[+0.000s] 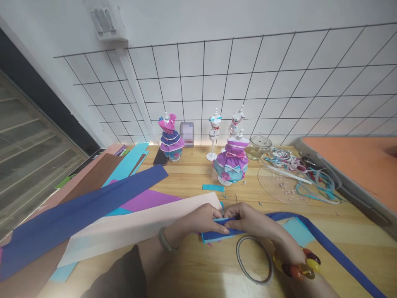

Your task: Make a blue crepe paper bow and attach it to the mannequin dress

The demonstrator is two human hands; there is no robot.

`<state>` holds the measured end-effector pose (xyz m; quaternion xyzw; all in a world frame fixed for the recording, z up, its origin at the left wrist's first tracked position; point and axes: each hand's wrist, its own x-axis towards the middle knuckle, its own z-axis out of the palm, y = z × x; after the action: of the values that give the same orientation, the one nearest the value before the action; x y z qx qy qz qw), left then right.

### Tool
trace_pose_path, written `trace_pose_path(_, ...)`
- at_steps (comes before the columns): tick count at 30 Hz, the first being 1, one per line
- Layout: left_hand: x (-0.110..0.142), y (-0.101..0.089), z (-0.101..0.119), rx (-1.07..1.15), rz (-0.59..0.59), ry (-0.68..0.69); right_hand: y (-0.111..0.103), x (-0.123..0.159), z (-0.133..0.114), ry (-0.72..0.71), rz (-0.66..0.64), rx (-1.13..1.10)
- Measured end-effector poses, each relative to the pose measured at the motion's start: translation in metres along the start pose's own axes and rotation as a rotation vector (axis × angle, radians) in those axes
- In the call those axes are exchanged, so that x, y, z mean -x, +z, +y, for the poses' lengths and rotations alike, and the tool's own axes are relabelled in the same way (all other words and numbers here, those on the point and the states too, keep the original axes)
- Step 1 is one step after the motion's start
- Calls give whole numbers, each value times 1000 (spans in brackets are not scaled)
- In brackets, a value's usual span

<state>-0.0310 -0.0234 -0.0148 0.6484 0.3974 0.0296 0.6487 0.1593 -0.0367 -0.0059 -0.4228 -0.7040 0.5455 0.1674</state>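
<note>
My left hand (206, 219) and my right hand (248, 219) meet over the table, their fingers pinching a dark blue crepe paper strip (218, 234) with light blue edging. Thumbs press on its upper edge, and the fingers hide part of it. From beneath my right wrist a long dark blue length (338, 250) curves off to the lower right; whether it joins the held strip is hidden. A thin tape ring (238, 252) lies just in front of my right hand. Beside my left forearm rests a pale pink sheet (139, 223).
Long coloured sheets, a dark blue one (93, 203) on top, spread across the left. Small dress forms stand behind, one in a layered purple dress (231, 163), another in a blue-pink dress (171, 142). Ribbons (285, 159), a glass pot (259, 147) and a grey-rimmed orange tray (313, 180) sit right.
</note>
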Motion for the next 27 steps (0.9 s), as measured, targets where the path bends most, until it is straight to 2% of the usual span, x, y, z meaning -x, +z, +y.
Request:
trace_pose_path(3, -3, -1, -3, -60, 40, 21, -1, 1, 2, 1, 1, -5)
trace_pose_path(7, -4, -4, -7, 56, -44, -65, -5, 1, 7, 8, 73, -18)
trace_pose_path(10, -2, -7, -5, 96, -80, -45, -13, 1, 9, 1, 210, -16)
trace_pose_path(15, 0, -11, 1, 17, 12, 39, -27, 9, 3, -40, 507, -4)
trace_pose_path(18, -1, -10, -1, 69, -30, 27, -35, 28, -7, -19, 575, 41)
trace_pose_path(22, -3, -9, -5, 102, -64, -9, -43, 67, -14, 84, 551, 116)
trace_pose_path(24, -3, -9, -6, 81, -33, 13, -43, 87, -7, 145, 538, 166)
trace_pose_path(27, -3, -9, -6, 93, -22, 19, -34, 108, 13, 235, 557, 359)
